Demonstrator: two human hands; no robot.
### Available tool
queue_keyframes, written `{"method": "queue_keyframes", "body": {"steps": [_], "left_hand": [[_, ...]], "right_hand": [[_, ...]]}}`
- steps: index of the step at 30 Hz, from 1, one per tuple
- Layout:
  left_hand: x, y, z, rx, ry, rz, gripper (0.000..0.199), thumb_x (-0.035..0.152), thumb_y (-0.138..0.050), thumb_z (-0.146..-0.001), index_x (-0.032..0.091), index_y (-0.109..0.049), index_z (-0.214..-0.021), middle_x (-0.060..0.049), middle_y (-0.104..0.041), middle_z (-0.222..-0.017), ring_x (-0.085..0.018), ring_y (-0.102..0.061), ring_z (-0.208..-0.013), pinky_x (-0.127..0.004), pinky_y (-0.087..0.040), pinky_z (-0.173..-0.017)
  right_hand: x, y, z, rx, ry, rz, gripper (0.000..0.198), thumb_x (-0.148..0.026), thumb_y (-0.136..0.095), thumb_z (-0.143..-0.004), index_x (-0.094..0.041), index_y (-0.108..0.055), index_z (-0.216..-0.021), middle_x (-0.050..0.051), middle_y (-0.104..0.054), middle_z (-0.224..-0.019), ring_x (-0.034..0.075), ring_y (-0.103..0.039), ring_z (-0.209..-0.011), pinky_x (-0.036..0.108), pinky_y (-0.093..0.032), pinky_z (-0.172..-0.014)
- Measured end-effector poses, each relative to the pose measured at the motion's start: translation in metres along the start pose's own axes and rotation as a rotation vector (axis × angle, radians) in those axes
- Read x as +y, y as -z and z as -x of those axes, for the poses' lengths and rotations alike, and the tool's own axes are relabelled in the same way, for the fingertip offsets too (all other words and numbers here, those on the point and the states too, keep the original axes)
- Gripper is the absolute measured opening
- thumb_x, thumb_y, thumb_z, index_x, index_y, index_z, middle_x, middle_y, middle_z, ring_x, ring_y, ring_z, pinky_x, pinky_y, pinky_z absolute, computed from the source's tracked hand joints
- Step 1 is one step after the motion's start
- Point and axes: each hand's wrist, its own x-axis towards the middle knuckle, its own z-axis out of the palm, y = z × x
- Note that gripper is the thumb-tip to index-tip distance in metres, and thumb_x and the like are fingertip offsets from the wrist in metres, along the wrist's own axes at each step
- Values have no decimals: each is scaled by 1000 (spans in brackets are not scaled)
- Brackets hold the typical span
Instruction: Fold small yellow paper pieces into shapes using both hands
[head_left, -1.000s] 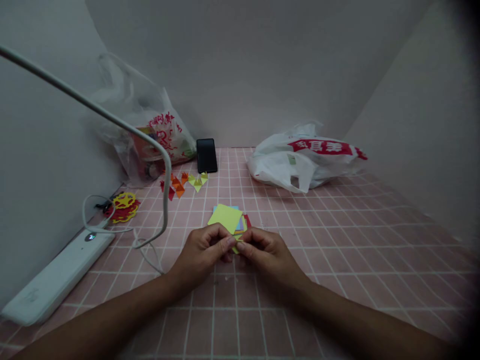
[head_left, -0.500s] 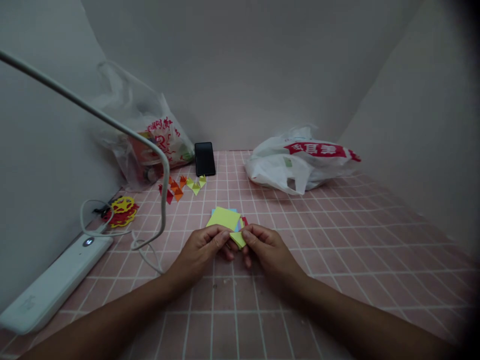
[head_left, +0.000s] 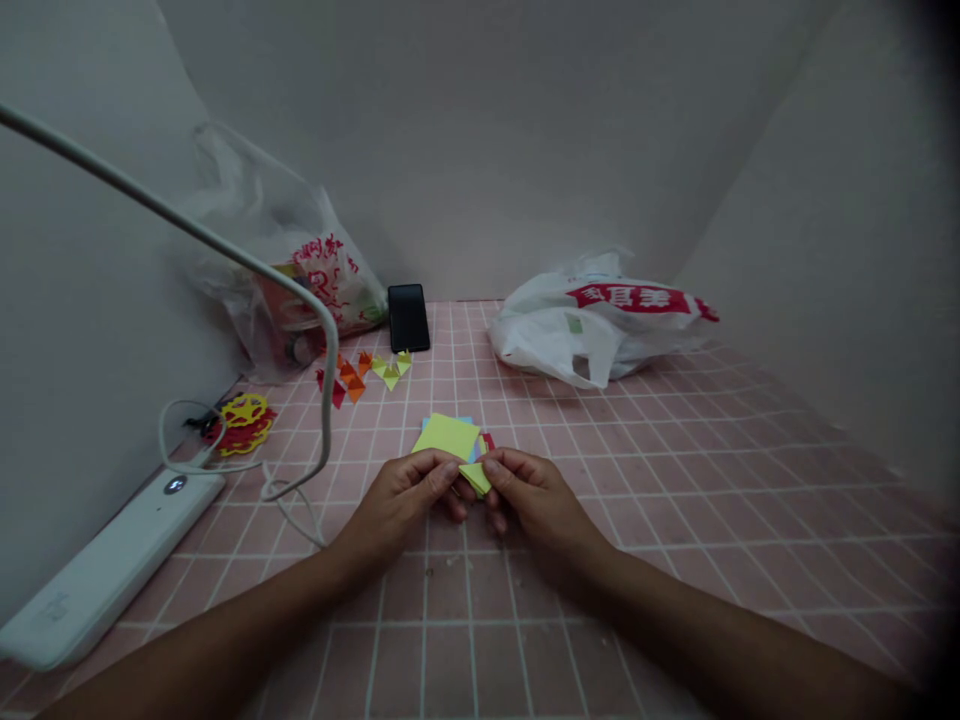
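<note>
Between my two hands is a small folded piece of yellow paper (head_left: 476, 478), pinched from both sides. My left hand (head_left: 411, 492) grips its left corner between thumb and fingers. On the other side, my right hand (head_left: 534, 492) has thumb and forefinger closed on the right corner. Just beyond the hands lies a stack of square coloured paper (head_left: 448, 436), a yellow sheet on top, with blue, purple and red edges showing. My fingers cover the near part of that stack.
Folded paper pieces in red, orange (head_left: 352, 378) and yellow (head_left: 390, 372) lie near a black phone (head_left: 408, 318). Plastic bags stand back left (head_left: 330, 270) and back right (head_left: 555, 335). At left are a white power bank (head_left: 112, 570), a cable (head_left: 225, 245) and red-yellow cut-outs (head_left: 244, 425).
The folded yellow paper tilts very slightly between my fingers. Both hands stay in nearly the same place, still holding it.
</note>
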Motion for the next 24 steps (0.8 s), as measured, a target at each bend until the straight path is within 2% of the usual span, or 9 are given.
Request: {"method": "queue_keyframes", "body": {"steps": [6,10,13,16,21,24], "left_hand": [[-2,1,0,5,8,33,25,35,-54,-91,15,-66,-83,-3,-68,-78,-11,-60,-63,-24,-46,-64],[-3,1,-1,19,-28,36,22,35,-55,-91,15,-64,-90,-2,-66,-76,-11,-60,-66,-25,-46,-67],[-6,-4,-1,37,-29,125,26,30,-69,-79,17,-58,-99,0,-66,-78,-13,-60,-68,-26,-47,-66],[-8,-8,-1,81,-62,150,34,21,-75,-71,18,-53,-97,2,-63,-76,-12,-58,-67,-24,-45,-62],[-9,-9,1,114,-116,97,24,19,-67,-79,17,-51,-97,1,-59,-78,-12,-57,-71,-25,-45,-63],[-9,-9,2,89,-113,96,31,20,-68,-79,18,-49,-103,0,-59,-84,-13,-58,-75,-27,-46,-68]], "right_hand": [[0,-1,0,0,19,-18,23,-39,-63,-81,-18,-59,-88,-6,-56,-55,7,-48,-39,19,-34,-43],[0,-2,1,-17,58,-68,20,-34,-65,-81,-20,-51,-87,-7,-60,-57,7,-52,-41,19,-37,-44],[0,-3,2,-8,97,-67,20,-32,-64,-83,-20,-48,-84,-7,-60,-56,7,-54,-43,19,-40,-46],[0,-5,2,-30,135,-58,19,-29,-64,-84,-20,-47,-84,-7,-60,-58,8,-56,-46,19,-43,-50],[-2,-7,4,-55,184,-24,16,-26,-62,-84,-21,-48,-86,-5,-62,-65,8,-58,-50,21,-44,-52],[-3,-8,6,-54,185,-5,15,-26,-60,-85,-21,-46,-85,-6,-60,-62,9,-58,-51,22,-44,-53]]}}
